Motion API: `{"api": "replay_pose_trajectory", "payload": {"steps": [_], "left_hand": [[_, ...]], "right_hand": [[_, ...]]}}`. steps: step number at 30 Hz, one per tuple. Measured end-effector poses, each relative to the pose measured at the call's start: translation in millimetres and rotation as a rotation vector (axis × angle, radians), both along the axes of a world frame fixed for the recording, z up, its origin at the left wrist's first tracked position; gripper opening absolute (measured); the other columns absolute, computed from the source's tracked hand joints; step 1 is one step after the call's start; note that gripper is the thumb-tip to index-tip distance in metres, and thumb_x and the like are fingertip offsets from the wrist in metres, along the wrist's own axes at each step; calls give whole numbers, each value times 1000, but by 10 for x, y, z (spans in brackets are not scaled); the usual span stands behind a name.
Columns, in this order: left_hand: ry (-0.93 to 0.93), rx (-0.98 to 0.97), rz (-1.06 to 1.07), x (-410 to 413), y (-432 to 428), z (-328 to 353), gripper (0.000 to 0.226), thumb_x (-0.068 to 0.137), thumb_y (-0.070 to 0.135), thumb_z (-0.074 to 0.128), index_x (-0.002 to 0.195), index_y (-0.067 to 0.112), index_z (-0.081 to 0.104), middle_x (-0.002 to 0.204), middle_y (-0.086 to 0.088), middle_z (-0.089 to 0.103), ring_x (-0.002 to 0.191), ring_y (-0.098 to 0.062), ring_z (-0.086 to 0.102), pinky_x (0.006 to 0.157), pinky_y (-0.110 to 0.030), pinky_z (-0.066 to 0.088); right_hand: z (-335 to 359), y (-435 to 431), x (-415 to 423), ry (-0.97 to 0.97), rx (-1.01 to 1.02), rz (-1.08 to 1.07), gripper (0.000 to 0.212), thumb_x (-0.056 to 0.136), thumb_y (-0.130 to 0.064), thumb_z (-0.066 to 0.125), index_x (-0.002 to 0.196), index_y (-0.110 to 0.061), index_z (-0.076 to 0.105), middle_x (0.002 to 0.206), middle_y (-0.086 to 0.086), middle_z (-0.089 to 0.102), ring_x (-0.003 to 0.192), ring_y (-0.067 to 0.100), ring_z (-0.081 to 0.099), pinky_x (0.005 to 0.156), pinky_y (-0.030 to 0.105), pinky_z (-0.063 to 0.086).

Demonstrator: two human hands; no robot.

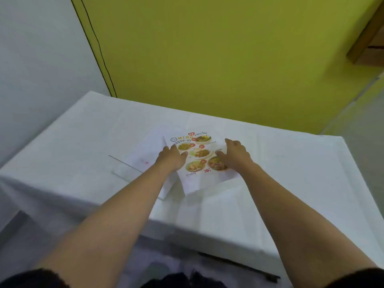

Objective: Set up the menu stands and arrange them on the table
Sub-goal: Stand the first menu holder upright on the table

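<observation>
A printed menu sheet with food photos lies face up in the middle of the white-clothed table. My left hand rests on its left edge, fingers spread, thumb over the print. My right hand presses on its right side, fingers curled at the sheet's edge. More white sheets lie under and to the left of the menu, one with a faint pink mark. A clear acrylic stand lies flat at the left, hard to make out against the cloth.
The table stands against a yellow-green wall, with a white wall at the left. A wooden piece of furniture shows at the upper right. A dark strip lies on the floor below the table's front edge.
</observation>
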State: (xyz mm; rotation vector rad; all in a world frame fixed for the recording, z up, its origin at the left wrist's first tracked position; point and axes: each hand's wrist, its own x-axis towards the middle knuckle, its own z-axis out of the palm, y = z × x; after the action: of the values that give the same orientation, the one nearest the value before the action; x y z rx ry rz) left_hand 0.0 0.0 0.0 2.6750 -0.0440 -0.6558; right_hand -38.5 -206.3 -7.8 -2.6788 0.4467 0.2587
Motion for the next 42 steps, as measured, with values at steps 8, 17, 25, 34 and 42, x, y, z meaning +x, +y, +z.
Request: {"api": "replay_pose_trajectory", "payload": {"steps": [8,17,25,34,42], "left_hand": [[173,-131,149,62,-13,-141,68,99,40,55,151,10,24,144,-18,46,127,-36,52,101,-43,48],[323,-502,306,390,-148,54,72,86,22,69,139,11,21,118,-12,62,99,-32,69,81,-53,59],[184,-728,278,655,-409,568,33,92,21,47,122,18,61,114,-4,73,86,-23,71,73,-39,60],[111,-826,79,561,-763,764,61,101,1,31,151,37,38,124,7,62,97,-11,57,73,-23,40],[106,-941,-31,595,-944,485,67,101,6,48,154,41,29,151,4,46,139,-15,43,91,-33,44]], "right_hand": [[-149,23,177,101,63,-37,70,96,-52,49,153,-20,26,148,18,37,133,40,45,107,48,40],[-171,-30,300,-103,43,-336,55,103,-45,31,140,-6,42,134,19,53,119,39,56,89,44,44],[167,-276,343,-510,125,-599,47,103,-41,30,133,-12,52,128,13,54,116,34,55,80,37,37],[303,-615,237,-685,240,-670,57,102,-42,38,152,-14,34,155,4,40,145,22,34,116,43,27],[112,-803,82,-638,434,-683,59,91,-47,40,147,-29,35,136,0,56,126,20,54,102,50,45]]}}
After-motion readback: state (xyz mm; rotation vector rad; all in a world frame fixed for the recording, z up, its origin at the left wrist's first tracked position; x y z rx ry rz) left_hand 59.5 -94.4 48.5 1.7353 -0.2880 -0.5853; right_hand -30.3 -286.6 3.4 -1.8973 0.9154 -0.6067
